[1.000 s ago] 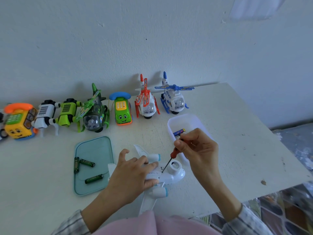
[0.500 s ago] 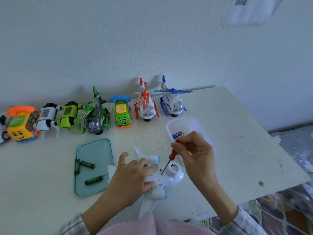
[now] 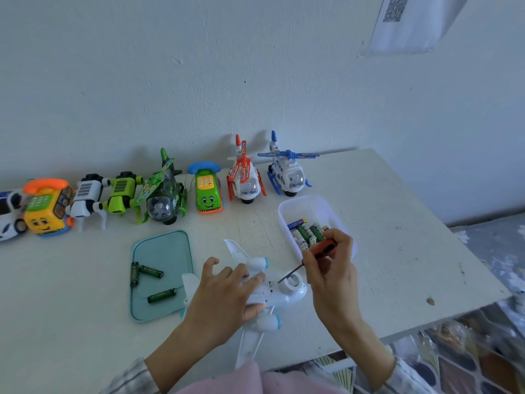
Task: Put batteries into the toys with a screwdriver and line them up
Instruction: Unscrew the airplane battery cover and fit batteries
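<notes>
A white toy airplane [image 3: 287,292] lies belly-up near the table's front edge. My left hand [image 3: 224,297] grips its fuselage from above. My right hand [image 3: 333,271] holds a red-handled screwdriver [image 3: 318,253] whose metal tip slants down toward the plane's underside, just short of it. A white tub [image 3: 318,207] behind my right hand holds several batteries [image 3: 306,233]. Three green batteries [image 3: 150,271] lie on a teal tray [image 3: 162,243] to the left.
Several toys stand in a row along the wall: blue helicopter [image 3: 288,169], red helicopter [image 3: 245,180], green phone car [image 3: 207,191], green helicopter [image 3: 163,194], green robot dog [image 3: 122,194], white robot dog [image 3: 88,197], yellow phone car [image 3: 47,209]. The table edge [image 3: 454,319] runs right.
My right hand has tilted the screwdriver flatter and lifted its tip slightly off the plane's underside. The left hand keeps its grip. The view has tilted upward a little.
</notes>
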The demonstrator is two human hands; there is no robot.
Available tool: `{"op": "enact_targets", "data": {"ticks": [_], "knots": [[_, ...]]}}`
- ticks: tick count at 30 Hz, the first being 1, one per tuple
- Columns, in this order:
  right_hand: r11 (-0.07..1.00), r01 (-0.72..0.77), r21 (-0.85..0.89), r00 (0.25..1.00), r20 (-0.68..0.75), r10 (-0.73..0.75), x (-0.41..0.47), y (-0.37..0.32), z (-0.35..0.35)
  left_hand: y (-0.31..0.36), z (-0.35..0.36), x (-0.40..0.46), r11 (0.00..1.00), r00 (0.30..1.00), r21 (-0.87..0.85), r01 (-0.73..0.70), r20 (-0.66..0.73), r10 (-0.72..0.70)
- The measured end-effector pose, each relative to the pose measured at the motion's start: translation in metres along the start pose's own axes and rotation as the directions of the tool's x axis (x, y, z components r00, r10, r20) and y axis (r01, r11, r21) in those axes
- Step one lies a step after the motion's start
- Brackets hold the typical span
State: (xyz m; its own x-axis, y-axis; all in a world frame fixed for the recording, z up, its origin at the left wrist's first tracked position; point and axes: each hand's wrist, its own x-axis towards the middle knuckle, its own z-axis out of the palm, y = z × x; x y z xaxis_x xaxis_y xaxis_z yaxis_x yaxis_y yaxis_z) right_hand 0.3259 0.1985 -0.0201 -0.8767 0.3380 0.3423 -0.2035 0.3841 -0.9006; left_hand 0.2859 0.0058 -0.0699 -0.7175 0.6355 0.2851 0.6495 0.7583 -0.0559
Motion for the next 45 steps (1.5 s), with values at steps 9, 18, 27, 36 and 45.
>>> {"op": "enact_targets", "data": {"ticks": [9,18,27,36,45], "knots": [[0.999,0.043,-0.011,0.998,-0.033,-0.044,-0.01,0.006,0.006,0.005,-0.003,-0.005,0.998,0.999,-0.046,0.047,0.0,-0.047],[0.977,-0.149,0.151,0.977,-0.131,0.169,-0.008,0.011,0.004,0.005,-0.003,-0.006,0.997,0.999,-0.051,0.049,-0.017,-0.05],[0.894,-0.37,0.255,0.898,-0.148,0.414,-0.001,0.014,0.0,0.006,-0.004,-0.006,0.997,0.998,-0.059,0.056,-0.008,-0.056],[0.903,-0.356,0.241,0.902,-0.165,0.399,-0.002,0.014,-0.001,0.005,-0.005,-0.006,0.978,0.993,-0.176,0.112,-0.025,-0.118],[0.917,-0.32,0.239,0.922,-0.144,0.36,-0.006,0.015,-0.003,0.003,-0.007,0.008,0.963,0.968,-0.205,0.173,-0.143,-0.204]]}}
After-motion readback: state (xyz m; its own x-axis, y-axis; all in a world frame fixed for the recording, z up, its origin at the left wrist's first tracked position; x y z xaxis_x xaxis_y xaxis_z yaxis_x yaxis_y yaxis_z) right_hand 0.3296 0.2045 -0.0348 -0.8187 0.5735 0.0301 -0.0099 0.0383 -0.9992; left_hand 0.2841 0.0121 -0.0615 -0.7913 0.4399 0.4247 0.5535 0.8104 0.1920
